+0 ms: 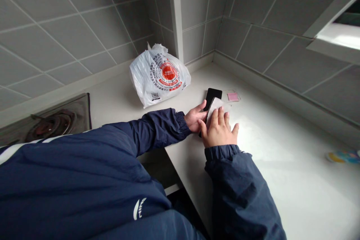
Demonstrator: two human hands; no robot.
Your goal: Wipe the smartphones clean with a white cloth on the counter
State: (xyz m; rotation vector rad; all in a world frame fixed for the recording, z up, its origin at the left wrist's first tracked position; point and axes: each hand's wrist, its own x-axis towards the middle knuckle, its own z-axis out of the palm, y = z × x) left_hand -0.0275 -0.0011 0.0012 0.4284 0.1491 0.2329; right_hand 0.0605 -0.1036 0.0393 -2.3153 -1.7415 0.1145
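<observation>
left hand (194, 118) touches side of black smartphone (212, 96), clamp cannot be told | right hand (219, 129) lies open, flat on white wipe (216, 104), good for even pressing | phone mid-frame on tabletop (281, 187) | pink sachet (233, 96) just beyond

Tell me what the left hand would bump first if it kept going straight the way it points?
Probably the black phone. The left hand points right at it, and its fingers look already at the phone's edge. Just past them, a white cloth lies on the phone, though depth is hard to judge.
</observation>
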